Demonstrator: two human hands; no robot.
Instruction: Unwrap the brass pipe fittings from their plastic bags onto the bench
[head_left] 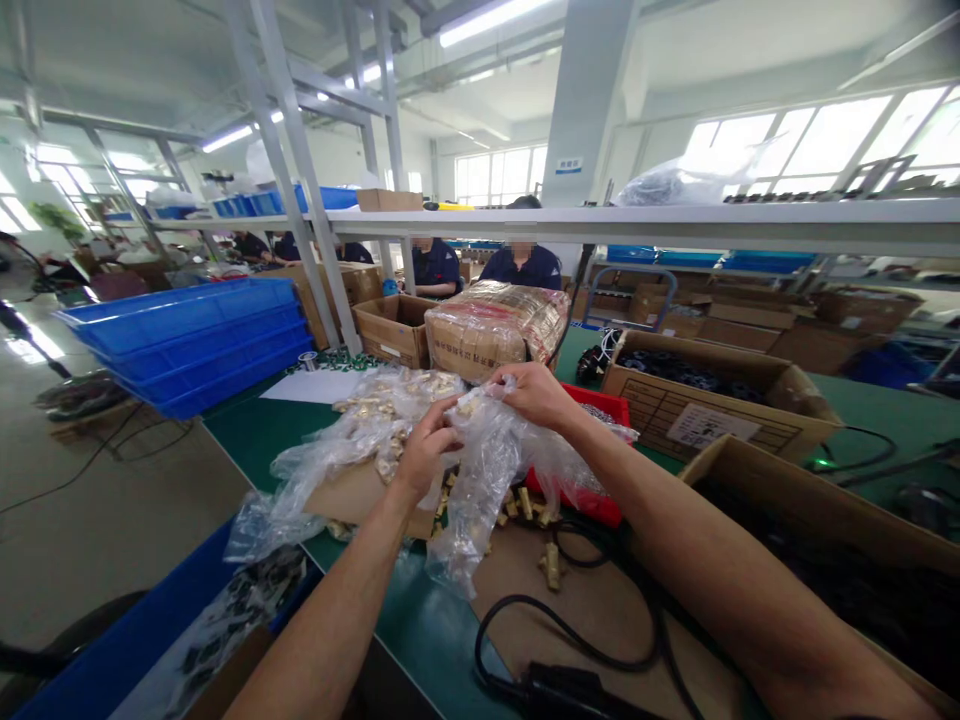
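My left hand [429,447] and my right hand [534,392] are both closed on a clear plastic bag [480,490], which hangs down between them over the bench. Some pale brass-coloured parts show inside the bag near my fingers. Below it, several loose brass fittings [525,505] lie on the bench, and a single brass fitting [553,567] stands on brown cardboard. To the left of my left hand, more brass fittings [382,408] lie in and around crumpled clear plastic. My fingertips are partly hidden by the plastic.
A red bin [600,405] with small metal parts is behind my right wrist. Cardboard boxes [720,400] of dark parts stand to the right. Blue crates [187,345] are stacked at left. A black cable [570,655] loops in front. Co-workers [521,262] sit beyond the taped carton [476,340].
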